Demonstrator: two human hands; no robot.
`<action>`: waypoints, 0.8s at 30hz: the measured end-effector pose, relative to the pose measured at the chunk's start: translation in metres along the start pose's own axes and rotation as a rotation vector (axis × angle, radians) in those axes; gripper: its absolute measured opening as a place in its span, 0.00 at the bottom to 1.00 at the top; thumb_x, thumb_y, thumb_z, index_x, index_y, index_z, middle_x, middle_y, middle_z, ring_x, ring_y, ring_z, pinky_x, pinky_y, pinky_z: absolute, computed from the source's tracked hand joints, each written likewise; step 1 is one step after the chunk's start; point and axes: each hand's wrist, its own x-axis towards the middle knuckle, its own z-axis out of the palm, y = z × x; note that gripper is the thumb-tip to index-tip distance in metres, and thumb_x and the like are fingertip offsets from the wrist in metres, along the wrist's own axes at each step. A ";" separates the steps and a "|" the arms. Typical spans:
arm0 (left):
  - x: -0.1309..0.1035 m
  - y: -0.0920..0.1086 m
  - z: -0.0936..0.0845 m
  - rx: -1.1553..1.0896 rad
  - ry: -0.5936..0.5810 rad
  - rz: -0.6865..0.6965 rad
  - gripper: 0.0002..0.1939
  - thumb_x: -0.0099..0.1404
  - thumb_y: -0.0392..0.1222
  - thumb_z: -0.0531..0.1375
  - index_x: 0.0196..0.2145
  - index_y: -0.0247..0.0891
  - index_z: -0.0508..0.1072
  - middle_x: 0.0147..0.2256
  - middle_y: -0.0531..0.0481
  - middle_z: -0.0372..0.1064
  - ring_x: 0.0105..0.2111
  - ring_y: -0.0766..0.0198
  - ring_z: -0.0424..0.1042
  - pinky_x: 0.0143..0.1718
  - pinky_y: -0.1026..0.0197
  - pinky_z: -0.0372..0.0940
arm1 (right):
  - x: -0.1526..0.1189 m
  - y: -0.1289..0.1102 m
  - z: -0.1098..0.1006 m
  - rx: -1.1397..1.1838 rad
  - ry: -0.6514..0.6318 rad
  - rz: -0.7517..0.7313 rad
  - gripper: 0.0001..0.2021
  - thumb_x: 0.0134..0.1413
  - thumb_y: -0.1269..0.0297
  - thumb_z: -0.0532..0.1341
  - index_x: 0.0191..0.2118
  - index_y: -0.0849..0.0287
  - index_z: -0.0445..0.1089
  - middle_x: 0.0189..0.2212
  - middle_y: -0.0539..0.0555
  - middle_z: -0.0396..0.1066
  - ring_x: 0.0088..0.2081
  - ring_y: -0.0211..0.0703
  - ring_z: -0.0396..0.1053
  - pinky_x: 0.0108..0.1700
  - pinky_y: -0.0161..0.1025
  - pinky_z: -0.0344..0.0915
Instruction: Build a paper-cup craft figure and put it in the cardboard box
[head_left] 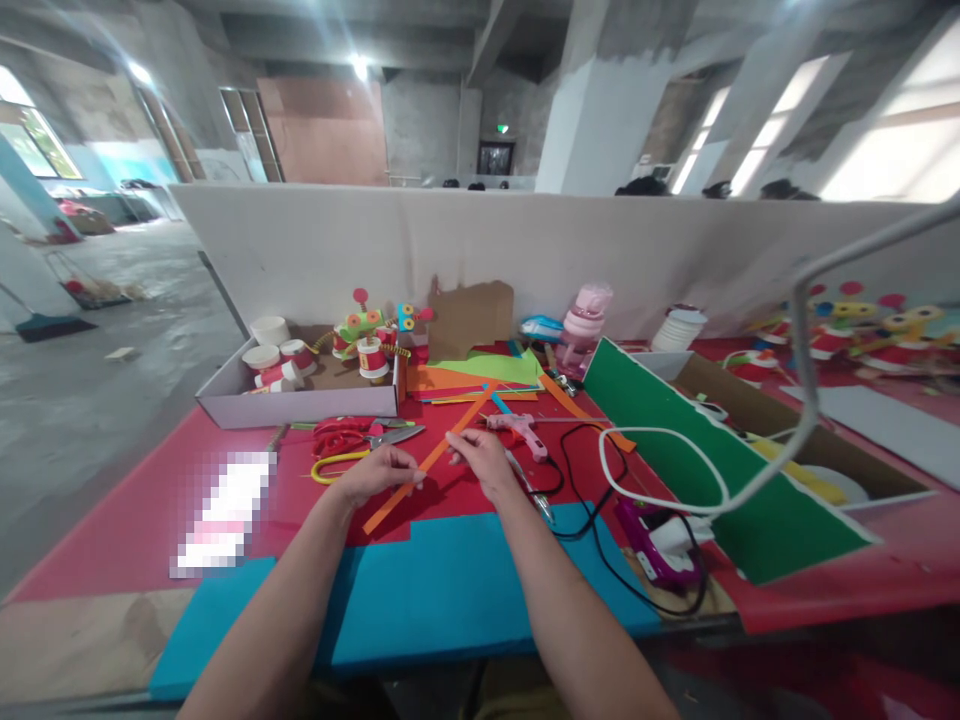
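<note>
A long orange paper strip (pixel 391 508) slants over the red tabletop between my hands. My left hand (pixel 381 474) is closed and pinches it nearer its lower end. Higher along the same strip, the closed fingertips of my right hand (pixel 481 460) grip its edge. Just beyond my right hand lies a pink glue gun (pixel 529 436), and a short blue strip (pixel 501 403) sits behind it. Left of my left hand are yellow-handled scissors (pixel 330 466) and a red-handled tool (pixel 337 435). Blue sheets (pixel 442 590) lie under my forearms.
A white box (pixel 300 406) holds paper cups and cup figures. Coloured paper (pixel 495 370) lies at the back. On the right stand a green-walled box (pixel 705 450) and a purple power socket (pixel 660 560) with a black cord. A thick white cable (pixel 806 380) arches over the right side.
</note>
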 end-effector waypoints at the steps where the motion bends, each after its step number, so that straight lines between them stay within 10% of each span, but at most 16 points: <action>1: -0.001 0.000 -0.002 0.005 -0.025 0.003 0.11 0.56 0.45 0.63 0.22 0.36 0.77 0.20 0.49 0.70 0.21 0.67 0.62 0.25 0.64 0.54 | 0.003 0.000 -0.004 0.038 0.036 0.007 0.17 0.42 0.50 0.67 0.20 0.60 0.72 0.14 0.47 0.68 0.18 0.34 0.63 0.25 0.32 0.61; 14: -0.013 0.004 -0.025 0.278 -0.239 -0.039 0.19 0.61 0.53 0.59 0.30 0.32 0.78 0.22 0.51 0.68 0.22 0.70 0.59 0.25 0.67 0.53 | 0.020 -0.003 -0.036 0.261 0.431 -0.086 0.17 0.38 0.51 0.69 0.21 0.60 0.68 0.14 0.45 0.64 0.18 0.34 0.64 0.25 0.33 0.65; 19: -0.018 0.020 -0.051 0.718 -0.092 -0.072 0.17 0.65 0.49 0.52 0.30 0.36 0.76 0.28 0.49 0.71 0.27 0.64 0.65 0.30 0.66 0.57 | 0.016 -0.010 -0.029 0.243 0.569 -0.384 0.16 0.54 0.49 0.58 0.29 0.59 0.67 0.17 0.44 0.64 0.23 0.36 0.67 0.32 0.37 0.67; 24: 0.002 0.034 -0.090 1.126 -0.017 -0.123 0.16 0.65 0.44 0.49 0.30 0.38 0.75 0.31 0.47 0.72 0.30 0.61 0.67 0.33 0.64 0.59 | 0.000 -0.013 -0.008 -0.002 0.485 -0.347 0.18 0.56 0.49 0.56 0.33 0.60 0.71 0.24 0.50 0.72 0.23 0.35 0.66 0.29 0.34 0.64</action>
